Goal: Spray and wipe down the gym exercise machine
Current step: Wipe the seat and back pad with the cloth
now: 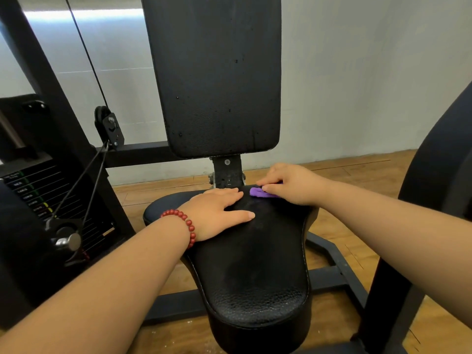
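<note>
The left hand [217, 213] lay flat and open on the seat [255, 264], likely bracing; the right hand [288, 183] pinched a purple cloth [259, 192] at the far edge, apparently to wipe there.

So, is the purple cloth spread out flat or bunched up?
Bunched up. The purple cloth shows as a small crumpled lump under the right hand, whose fingers curl over it on the seat.

My right hand [288, 183] covers most of the purple cloth [258, 192], so only a bunched end shows. The backrest [217, 72] is cut off by the top edge, and the weight stack [38, 195] labels are too blurred to read
</note>
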Action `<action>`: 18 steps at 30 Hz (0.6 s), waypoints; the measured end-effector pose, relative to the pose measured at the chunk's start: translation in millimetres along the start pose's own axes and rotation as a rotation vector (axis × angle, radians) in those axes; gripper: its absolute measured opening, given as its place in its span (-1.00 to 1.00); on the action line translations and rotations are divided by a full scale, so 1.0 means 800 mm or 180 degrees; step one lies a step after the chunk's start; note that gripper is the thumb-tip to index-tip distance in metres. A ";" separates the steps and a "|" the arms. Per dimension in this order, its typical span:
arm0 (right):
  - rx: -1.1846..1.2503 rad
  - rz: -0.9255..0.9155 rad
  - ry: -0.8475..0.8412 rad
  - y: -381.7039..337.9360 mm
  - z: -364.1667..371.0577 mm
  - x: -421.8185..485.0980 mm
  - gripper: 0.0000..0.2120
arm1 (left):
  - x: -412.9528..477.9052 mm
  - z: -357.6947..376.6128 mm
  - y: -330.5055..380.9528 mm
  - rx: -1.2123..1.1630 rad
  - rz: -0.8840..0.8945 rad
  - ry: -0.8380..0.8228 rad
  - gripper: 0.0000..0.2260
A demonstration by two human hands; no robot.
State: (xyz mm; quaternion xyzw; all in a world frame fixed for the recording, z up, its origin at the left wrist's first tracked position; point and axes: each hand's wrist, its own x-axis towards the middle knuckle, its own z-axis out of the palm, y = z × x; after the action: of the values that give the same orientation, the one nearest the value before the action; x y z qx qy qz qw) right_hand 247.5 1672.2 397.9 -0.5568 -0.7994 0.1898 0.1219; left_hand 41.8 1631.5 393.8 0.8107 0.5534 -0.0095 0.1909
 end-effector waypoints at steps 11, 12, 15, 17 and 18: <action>-0.0302 0.0107 -0.0015 -0.015 -0.005 0.022 -0.84 | -0.004 -0.004 0.006 0.0019 -0.0010 -0.0022 -0.38; -0.0299 0.0084 0.0089 -0.015 -0.002 0.022 -0.82 | -0.004 -0.004 0.006 0.0022 -0.0011 -0.0029 -0.38; -0.0437 -0.0043 0.0197 -0.009 0.004 0.015 -0.73 | -0.005 -0.004 0.006 0.0042 0.0012 -0.0031 -0.37; -0.0686 -0.0248 0.0227 -0.005 0.007 0.011 -0.69 | -0.005 -0.004 0.006 0.0043 0.0021 -0.0024 -0.38; -0.0738 -0.0310 0.0256 -0.004 0.007 0.009 -0.67 | -0.004 -0.004 0.006 0.0053 0.0024 -0.0022 -0.38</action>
State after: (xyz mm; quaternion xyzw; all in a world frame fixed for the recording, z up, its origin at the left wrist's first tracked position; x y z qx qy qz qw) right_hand 239.8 1677.1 394.2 -0.5348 -0.8366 0.0675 0.0977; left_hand 44.4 1628.1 398.8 0.8143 0.5495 -0.0163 0.1860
